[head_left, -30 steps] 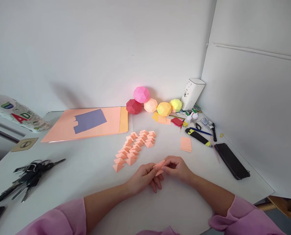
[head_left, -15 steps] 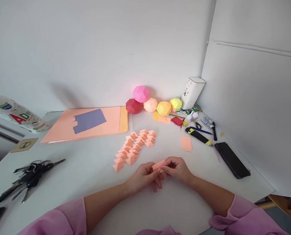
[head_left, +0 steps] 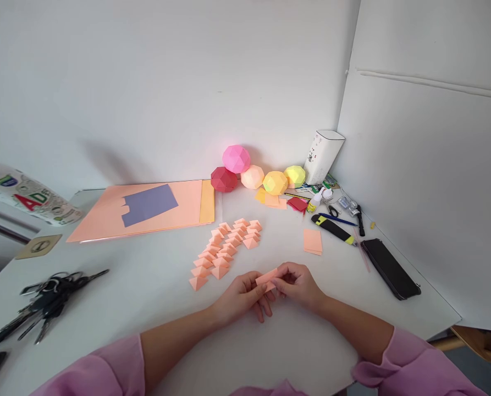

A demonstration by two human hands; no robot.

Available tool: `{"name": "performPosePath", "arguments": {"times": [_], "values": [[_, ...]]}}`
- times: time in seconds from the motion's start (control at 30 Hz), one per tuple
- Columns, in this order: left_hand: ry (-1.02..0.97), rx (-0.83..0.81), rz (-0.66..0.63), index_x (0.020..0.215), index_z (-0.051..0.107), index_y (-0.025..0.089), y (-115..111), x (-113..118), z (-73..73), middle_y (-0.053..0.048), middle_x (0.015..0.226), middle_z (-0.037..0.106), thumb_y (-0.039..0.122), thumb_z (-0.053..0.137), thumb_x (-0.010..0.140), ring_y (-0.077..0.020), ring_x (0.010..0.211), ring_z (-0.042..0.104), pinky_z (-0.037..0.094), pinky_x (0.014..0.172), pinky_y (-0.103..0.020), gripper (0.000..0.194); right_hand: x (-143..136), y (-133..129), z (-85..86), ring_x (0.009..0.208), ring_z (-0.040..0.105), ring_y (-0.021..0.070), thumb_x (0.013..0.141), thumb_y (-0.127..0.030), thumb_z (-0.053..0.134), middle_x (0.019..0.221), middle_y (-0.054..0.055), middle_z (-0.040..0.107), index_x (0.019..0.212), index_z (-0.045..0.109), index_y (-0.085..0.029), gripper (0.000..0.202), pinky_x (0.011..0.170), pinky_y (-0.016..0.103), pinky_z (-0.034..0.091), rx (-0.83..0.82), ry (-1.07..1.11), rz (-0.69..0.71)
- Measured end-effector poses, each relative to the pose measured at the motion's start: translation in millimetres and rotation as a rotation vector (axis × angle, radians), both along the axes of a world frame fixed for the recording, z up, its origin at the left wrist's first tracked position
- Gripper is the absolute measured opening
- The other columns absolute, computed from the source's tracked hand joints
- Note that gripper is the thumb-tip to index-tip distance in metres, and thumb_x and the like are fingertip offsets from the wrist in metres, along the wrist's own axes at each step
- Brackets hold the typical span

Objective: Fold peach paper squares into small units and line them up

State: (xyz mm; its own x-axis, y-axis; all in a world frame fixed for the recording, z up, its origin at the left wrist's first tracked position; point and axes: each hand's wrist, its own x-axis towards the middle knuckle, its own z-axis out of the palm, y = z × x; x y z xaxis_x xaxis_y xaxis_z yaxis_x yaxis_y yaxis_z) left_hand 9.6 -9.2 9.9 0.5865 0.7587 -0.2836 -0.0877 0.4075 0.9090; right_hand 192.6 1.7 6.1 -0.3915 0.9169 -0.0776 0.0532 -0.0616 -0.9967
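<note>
A small piece of peach paper (head_left: 266, 276), which looks folded, is held between my two hands above the front of the table. My left hand (head_left: 245, 297) pinches its left end with thumb and fingers. At the other end, my right hand (head_left: 298, 283) grips it, thumb below and fingers curled over the top. Part of the paper is hidden behind my fingers. Beyond my left hand, several folded peach paper pieces (head_left: 219, 267) with pointed tops stand in overlapping rows. Flat peach paper slips (head_left: 313, 241) lie stacked past my right hand.
Faceted paper balls, one of them pink (head_left: 236, 158), line the wall. Peach sheets (head_left: 105, 214) with a purple piece (head_left: 150, 204) lie back left. A utility knife (head_left: 334, 229), glue bottle (head_left: 314, 201) and black phone (head_left: 389, 268) are right; keys (head_left: 49, 300) and a spray can (head_left: 26, 195) left.
The view has shifted very slightly. Both hands keep their grip on the peach paper, with slightly more of its lower part showing between the fingers.
</note>
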Motion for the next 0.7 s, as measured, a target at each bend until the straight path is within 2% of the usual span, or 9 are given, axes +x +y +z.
{"name": "performPosePath", "arguments": {"times": [0.13, 0.3, 0.5, 0.6, 0.7], "values": [[-0.112, -0.076, 0.026, 0.089, 0.054, 0.013, 2.5, -1.5, -1.5, -0.008, 0.087, 0.064, 0.029, 0.054, 0.081, -0.0171, 0.063, 0.065, 0.05, 0.047, -0.026, 0.017, 0.6, 1.2, -1.6, 0.052, 0.052, 0.0096, 0.08, -0.028, 0.062, 0.062, -0.003, 0.057, 0.081, 0.049, -0.018, 0.017, 0.048, 0.022, 0.042, 0.027, 0.059, 0.002], [-0.176, -0.103, 0.024, 0.092, 0.054, 0.013, 3.1, -3.4, -1.1, -0.011, 0.092, 0.064, 0.02, 0.048, 0.079, -0.0188, 0.066, 0.066, 0.051, 0.049, -0.027, 0.016, 2.6, 2.3, -2.3, 0.056, 0.052, 0.0097, 0.084, -0.028, 0.055, 0.068, -0.003, 0.053, 0.094, 0.045, -0.021, 0.016, 0.05, 0.023, 0.044, 0.03, 0.145, 0.045], [-0.177, -0.097, 0.043, 0.097, 0.053, 0.014, 1.5, -2.9, -1.1, -0.012, 0.094, 0.064, 0.023, 0.047, 0.081, -0.02, 0.069, 0.066, 0.05, 0.05, -0.027, 0.019, 4.1, 2.6, -2.5, 0.057, 0.052, 0.0105, 0.088, -0.027, 0.048, 0.068, -0.001, 0.055, 0.106, 0.052, -0.02, 0.02, 0.051, 0.024, 0.044, 0.049, 0.06, 0.082], [-0.158, -0.086, 0.055, 0.097, 0.052, 0.014, 1.2, -2.3, -1.4, -0.012, 0.096, 0.064, 0.026, 0.047, 0.082, -0.0196, 0.068, 0.066, 0.05, 0.05, -0.027, 0.02, 3.2, 2.1, -2.4, 0.056, 0.05, 0.0103, 0.09, -0.028, 0.046, 0.07, 0.0, 0.054, 0.108, 0.055, -0.021, 0.021, 0.051, 0.024, 0.044, 0.163, 0.052, 0.08], [-0.141, -0.074, 0.064, 0.099, 0.053, 0.015, 0.2, -2.5, -0.8, -0.012, 0.097, 0.063, 0.028, 0.048, 0.083, -0.0194, 0.069, 0.066, 0.05, 0.05, -0.027, 0.021, 2.7, 2.8, -3.2, 0.06, 0.052, 0.0107, 0.09, -0.029, 0.046, 0.084, 0.004, 0.054, 0.102, 0.061, -0.021, 0.021, 0.05, 0.025, 0.045, 0.286, 0.021, 0.059]]}}
